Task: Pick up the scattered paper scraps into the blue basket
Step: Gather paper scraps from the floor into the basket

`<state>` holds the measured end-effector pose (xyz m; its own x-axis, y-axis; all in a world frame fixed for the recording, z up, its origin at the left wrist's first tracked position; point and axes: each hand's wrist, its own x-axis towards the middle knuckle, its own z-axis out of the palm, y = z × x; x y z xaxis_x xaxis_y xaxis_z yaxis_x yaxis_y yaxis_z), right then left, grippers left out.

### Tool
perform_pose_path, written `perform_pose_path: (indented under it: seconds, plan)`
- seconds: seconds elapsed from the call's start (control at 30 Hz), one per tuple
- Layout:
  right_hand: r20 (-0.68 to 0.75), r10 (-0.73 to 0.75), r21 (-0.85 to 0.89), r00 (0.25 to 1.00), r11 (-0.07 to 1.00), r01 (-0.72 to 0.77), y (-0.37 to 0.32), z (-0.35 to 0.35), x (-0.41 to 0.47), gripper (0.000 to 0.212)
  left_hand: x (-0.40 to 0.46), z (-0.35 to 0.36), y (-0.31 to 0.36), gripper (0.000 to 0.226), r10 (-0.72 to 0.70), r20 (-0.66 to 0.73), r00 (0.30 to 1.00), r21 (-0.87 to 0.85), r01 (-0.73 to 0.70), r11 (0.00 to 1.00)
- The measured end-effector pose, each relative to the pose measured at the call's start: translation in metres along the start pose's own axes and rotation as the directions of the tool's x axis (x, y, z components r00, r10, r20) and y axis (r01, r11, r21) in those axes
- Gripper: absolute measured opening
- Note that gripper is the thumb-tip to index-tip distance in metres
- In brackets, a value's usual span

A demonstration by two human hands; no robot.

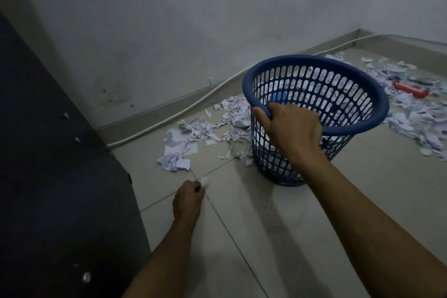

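Observation:
The blue basket (pixel 350 94) with slotted walls stands tilted on the tiled floor, with some scraps inside it. My right hand (pixel 290 128) grips its near rim, thumb outside and fingers over the edge. My left hand (pixel 187 198) is low over the floor and pinches a small white paper scrap (pixel 205 182) at its fingertips. A heap of white paper scraps (pixel 205 133) lies left of the basket along the wall. More scraps (pixel 416 116) spread to the basket's right.
A dark cabinet or door panel (pixel 48 176) fills the left side. A white cable (pixel 169 118) runs along the skirting at the wall's foot. A red object (pixel 410 88) lies among the scraps at far right. Bare tiles (pixel 278 237) stretch in front of the basket.

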<state>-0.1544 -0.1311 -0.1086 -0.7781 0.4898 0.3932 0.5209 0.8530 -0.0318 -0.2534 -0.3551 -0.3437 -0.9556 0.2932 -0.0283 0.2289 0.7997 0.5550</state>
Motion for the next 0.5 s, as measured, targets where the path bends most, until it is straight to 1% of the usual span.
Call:
perform_pose_path:
  seconds: [0.03,0.07,0.17,0.23,0.3,0.43,0.5]
  plan:
    - [0.002,-0.002,0.004,1.0,1.0,0.002,-0.001,0.0,0.001,0.053,0.0,0.0,0.002,0.051,-0.022,-0.012,1.0,-0.019,0.022,1.0]
    - [0.005,-0.002,0.006,1.0,1.0,0.002,-0.001,-0.001,0.001,0.053,0.001,0.0,0.003,0.047,-0.043,-0.017,0.999,-0.032,0.042,0.999]
    - [0.016,-0.001,-0.007,1.0,1.0,0.002,-0.002,-0.002,0.001,0.051,0.012,-0.004,0.003,0.031,-0.111,-0.064,0.992,-0.099,0.104,0.99]
    - [0.014,-0.003,-0.01,1.0,1.0,0.003,-0.002,-0.001,0.002,0.051,0.019,-0.009,0.003,0.027,-0.177,-0.108,0.978,-0.159,0.159,0.974]
    - [-0.002,-0.007,0.0,1.0,1.0,0.007,0.001,0.001,0.002,0.051,0.026,-0.015,0.005,0.025,-0.222,-0.122,0.967,-0.194,0.196,0.961]
    - [-0.034,-0.016,-0.008,0.999,1.0,0.016,0.005,0.007,0.002,0.054,0.047,-0.022,0.002,0.019,-0.259,-0.147,0.955,-0.172,0.233,0.957]
    - [-0.047,-0.022,-0.011,0.999,1.0,0.021,0.006,0.008,0.002,0.055,0.059,-0.026,0.002,0.017,-0.251,-0.18,0.951,-0.13,0.229,0.965]
